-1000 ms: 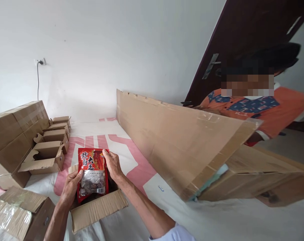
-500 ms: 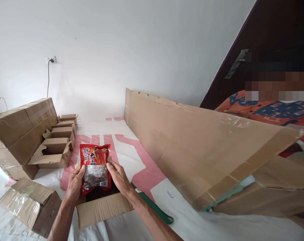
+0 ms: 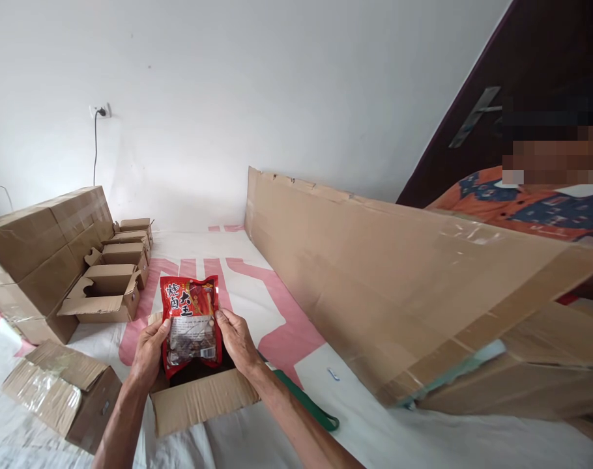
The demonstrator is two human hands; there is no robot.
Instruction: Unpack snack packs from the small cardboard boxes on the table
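I hold a red snack packet [image 3: 191, 326] upright with both hands, its lower end inside a small open cardboard box [image 3: 203, 398] in front of me. My left hand [image 3: 148, 353] grips the packet's left edge. My right hand [image 3: 236, 341] grips its right edge. The packet has black characters on top and a clear window showing dark contents.
Several small open boxes [image 3: 108, 293] stand in a row at the left beside large sealed cartons [image 3: 37, 241]. Another carton [image 3: 64, 391] lies at the lower left. A big cardboard flap [image 3: 399, 273] rises at the right, a person in an orange shirt [image 3: 535, 202] behind it. A green strap [image 3: 306, 407] lies on the sheet.
The packet has sunk a little lower into the small box, and my hands have slid down its sides. The view has turned slightly left.
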